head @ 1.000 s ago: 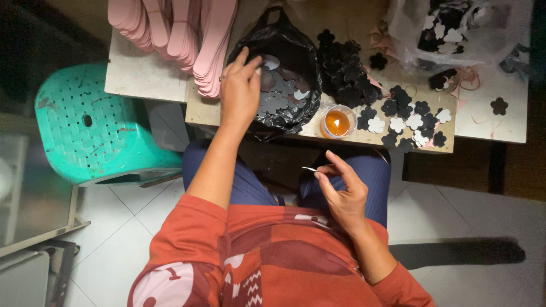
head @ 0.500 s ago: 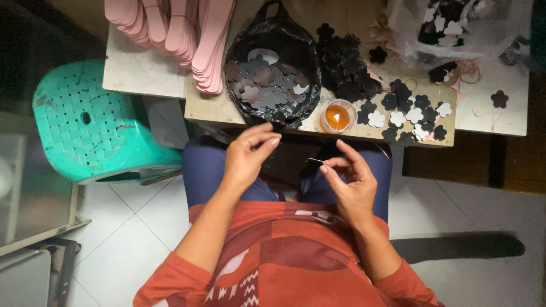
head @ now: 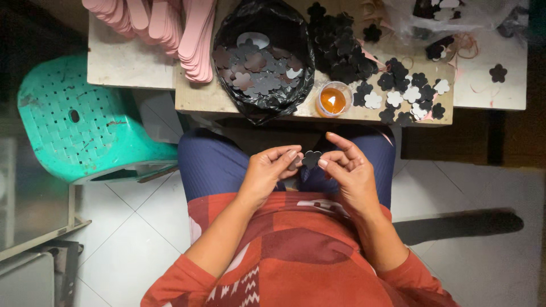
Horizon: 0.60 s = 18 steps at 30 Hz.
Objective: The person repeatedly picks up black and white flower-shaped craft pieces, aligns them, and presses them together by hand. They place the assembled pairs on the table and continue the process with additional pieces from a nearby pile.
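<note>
- Pale tiled floor, seen from straight above, with a worn wooden table (head: 199, 96) along the top edge and a teal plastic stool (head: 85, 122) off to the left of it.
- The person sits right up against the table, both forearms in orange sleeves bent in over blue-trousered knees, hands meeting in the lap just below the table edge.
- Left hand (head: 267, 173) is curled, fingertips bunched toward the middle, touching the left edge of a small dark flower-shaped cutout (head: 311, 158).
- Right hand (head: 347, 170) pinches that same cutout from the other side between thumb and a bent finger, with the index finger sticking out straight above it. So both hands are closed on the one piece, held in the air between them over the lap.
- Directly above the hands on the table sits a black plastic bag (head: 227, 34), mouth open, full of more dark flower cutouts.
- Just right of the bag there's a little clear round pot (head: 333, 100) with something orange inside.
- A loose pile of black flower shapes (head: 341, 51) and a few white ones (head: 372, 100) are scattered right of the pot.
- A stack of pink flat strips (head: 170, 28) fans out at the top left.
- A clear plastic bag (head: 449, 17) sits in the top right corner.
</note>
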Each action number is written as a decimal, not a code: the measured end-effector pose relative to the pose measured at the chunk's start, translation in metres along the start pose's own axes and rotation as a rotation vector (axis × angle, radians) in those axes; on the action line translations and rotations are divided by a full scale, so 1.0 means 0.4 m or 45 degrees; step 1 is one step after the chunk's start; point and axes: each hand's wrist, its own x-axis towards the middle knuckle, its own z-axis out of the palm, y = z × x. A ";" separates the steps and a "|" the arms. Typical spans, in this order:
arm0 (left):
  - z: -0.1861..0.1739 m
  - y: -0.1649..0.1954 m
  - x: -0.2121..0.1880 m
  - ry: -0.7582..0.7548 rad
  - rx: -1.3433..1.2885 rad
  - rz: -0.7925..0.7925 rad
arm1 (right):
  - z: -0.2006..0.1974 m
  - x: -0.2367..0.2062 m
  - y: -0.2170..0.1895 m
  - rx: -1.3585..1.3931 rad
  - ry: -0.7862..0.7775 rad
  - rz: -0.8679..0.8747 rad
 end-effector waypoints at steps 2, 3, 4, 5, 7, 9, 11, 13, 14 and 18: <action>0.013 0.012 -0.014 -0.044 -0.064 -0.063 | -0.001 -0.006 -0.005 -0.026 0.013 0.003; 0.017 0.021 -0.020 -0.082 -0.101 -0.078 | -0.002 -0.008 -0.008 -0.046 0.025 0.008; 0.021 0.030 -0.026 -0.120 -0.139 -0.094 | -0.002 -0.010 -0.011 -0.067 0.037 0.014; 0.022 0.039 -0.031 -0.130 -0.164 -0.125 | -0.002 -0.010 -0.013 -0.083 0.036 0.016; 0.025 0.056 -0.039 -0.149 -0.215 -0.184 | -0.003 -0.008 -0.016 -0.115 0.033 0.017; 0.029 0.064 -0.046 -0.161 -0.177 -0.196 | -0.001 -0.006 -0.016 -0.098 -0.008 0.011; 0.032 0.068 -0.050 -0.175 -0.174 -0.213 | 0.001 -0.002 -0.015 -0.096 -0.041 0.021; 0.033 0.066 -0.053 -0.191 -0.207 -0.239 | 0.002 0.000 -0.013 -0.110 -0.062 0.047; 0.032 0.066 -0.054 -0.197 -0.203 -0.235 | 0.003 0.001 -0.012 -0.118 -0.069 0.046; 0.033 0.060 -0.059 -0.189 -0.157 -0.247 | 0.002 0.003 -0.009 -0.140 -0.100 0.063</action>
